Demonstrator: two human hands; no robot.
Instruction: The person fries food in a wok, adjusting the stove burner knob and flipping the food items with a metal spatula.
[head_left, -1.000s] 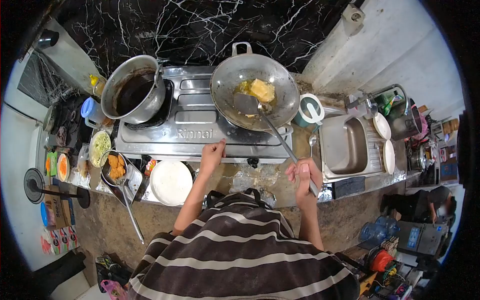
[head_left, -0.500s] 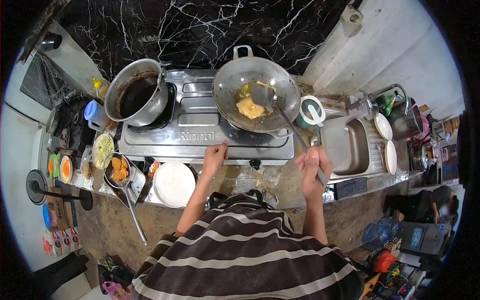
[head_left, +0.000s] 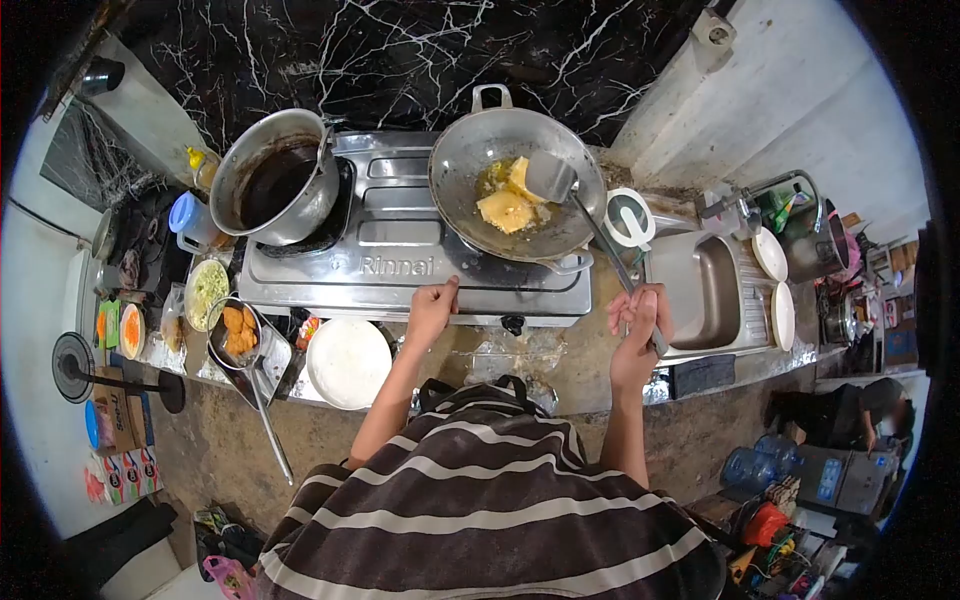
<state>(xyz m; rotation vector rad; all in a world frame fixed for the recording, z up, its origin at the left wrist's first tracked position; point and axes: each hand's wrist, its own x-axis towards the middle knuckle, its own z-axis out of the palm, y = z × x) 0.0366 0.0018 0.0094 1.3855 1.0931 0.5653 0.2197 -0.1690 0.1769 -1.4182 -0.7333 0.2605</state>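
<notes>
My right hand (head_left: 640,325) is wrapped round the handle of a long metal spatula (head_left: 603,240). The spatula's blade is inside the wok (head_left: 455,190), beside pieces of yellow batter-like food (head_left: 505,212) in oil. One piece stands tilted against the blade, while another lies flat below it. My left hand (head_left: 432,308) is at the front edge of the gas stove (head_left: 360,290), fingers curled in and thumb up, with nothing visible in them. The wok sits over the stove's right burner.
A deep pot (head_left: 310,205) stands on the left burner. Left of my hands are a white plate (head_left: 348,365), a strainer (head_left: 262,385) with fried pieces, and a bowl of chopped greens (head_left: 208,290). A sink (head_left: 690,290) lies right. Far right, a person (head_left: 880,405) bends over.
The spatula blade has shifted right and up in the wok, and one food piece now stands tilted. My right hand has turned slightly round the handle; my left hand stays nearly put.
</notes>
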